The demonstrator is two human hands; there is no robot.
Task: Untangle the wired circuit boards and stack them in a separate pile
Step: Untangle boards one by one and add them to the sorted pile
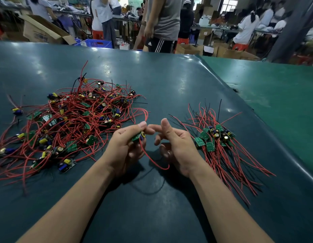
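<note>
My left hand (125,148): my fingers are curled round one circuit board (138,136), thumb pressing on its upper edge, so I hold it above the table (169,207), just right of the tangled pile
Held board: small and green, with a yellow-topped capacitor at its right end; it is tilted, right end higher
Its red wire (153,159): it hangs below the board and curls rightward toward my right wrist, ending just above the table
My right hand (175,144): it sits just right of the held board, thumb upright, forefinger stretched toward my left thumb, the other fingers loosely bent; it holds nothing that I can see
Sorted pile (214,137): to the right of the held board, beside my right hand; boards bunched together, their red and black wires fanned out away from me and toward me
Tangled pile (71,123): to the left of the held board and beyond it; many boards knotted in red wires, spread wide
Far edge: beyond the tangled pile, people stand and sit among cardboard boxes (41,30) and a blue crate (98,43)
</note>
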